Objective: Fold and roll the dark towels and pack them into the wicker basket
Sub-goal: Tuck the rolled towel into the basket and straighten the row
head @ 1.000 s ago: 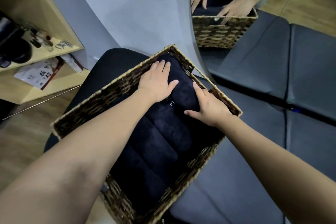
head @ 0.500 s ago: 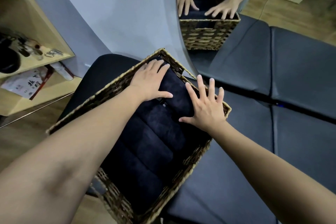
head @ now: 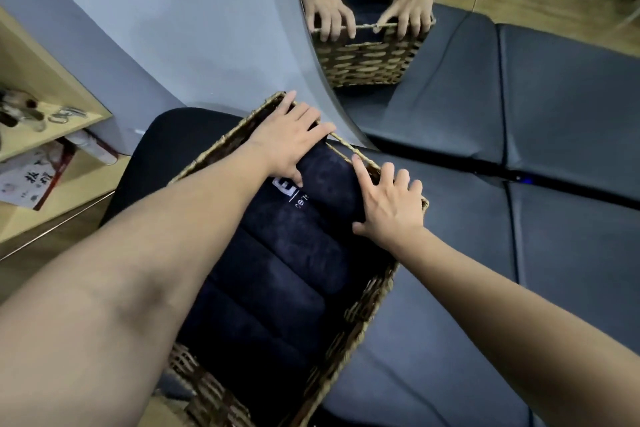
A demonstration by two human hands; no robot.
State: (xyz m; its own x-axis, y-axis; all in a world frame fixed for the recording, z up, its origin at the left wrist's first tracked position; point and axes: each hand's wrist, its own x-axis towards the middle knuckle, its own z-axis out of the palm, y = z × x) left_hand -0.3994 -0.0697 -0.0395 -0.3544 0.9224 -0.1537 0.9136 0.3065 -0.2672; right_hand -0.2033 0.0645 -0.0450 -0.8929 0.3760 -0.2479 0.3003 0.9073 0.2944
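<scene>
Head view, landmark = basket (head: 360,319).
Towels (head: 277,270): dark rolls packed side by side inside basket, filling it; far roll w/ white logo sits near basket's far rim.
L hand (head: 289,142): at basket's far corner, palm on far roll, fingers straight & a bit apart, tips over far rim; thumb on the logo roll. Not curled round anything here.
R hand (head: 389,210): at basket's right-far rim, fingers spread, tips over the rim, thumb on towel side. Mirror (head: 519,97) beyond basket shows both hands' fingers hooked over the rim, so prob. a light hold; can't tell how firm.
Seat (head: 166,142): dark cushion under basket; basket overlaps onto grey pad (head: 571,253) to its right.
Risk 1: if basket gets lifted or pulled by far rim only, near end could drag or tip, rolls slide & loosen.
Risk 2: thin rim strand by L fingertips looks slack; a pull on it might bend the weave.
Risk 3: pressing far roll harder could unroll its edge.
Change vs earlier: both hands moved from flat on the towels out to far rim; R fingers now over the edge; logo more exposed.
</scene>
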